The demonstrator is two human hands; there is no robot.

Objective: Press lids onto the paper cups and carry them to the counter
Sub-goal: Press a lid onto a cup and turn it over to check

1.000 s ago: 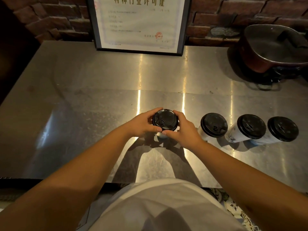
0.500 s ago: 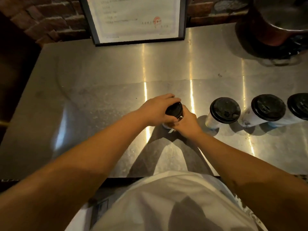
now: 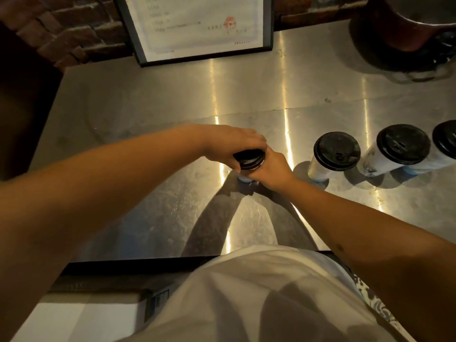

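A paper cup (image 3: 244, 178) stands on the steel table (image 3: 148, 114) in front of me, with a black lid (image 3: 249, 160) on top. My left hand (image 3: 232, 144) lies flat over the lid, palm down, hiding most of it. My right hand (image 3: 270, 170) wraps around the cup's right side just below the lid. To the right stand three more white paper cups with black lids in a row: the nearest (image 3: 333, 156), the middle one (image 3: 399, 146) and the farthest (image 3: 444, 141), cut off by the frame edge.
A framed certificate (image 3: 197, 23) leans against the brick wall at the back. A dark round pot (image 3: 407, 25) sits at the back right. A white box (image 3: 81, 317) lies below the table's front edge at lower left.
My left hand has moved from the side of the lid to on top of it, palm down. My right hand has slid down the cup's side. The view has tilted down.
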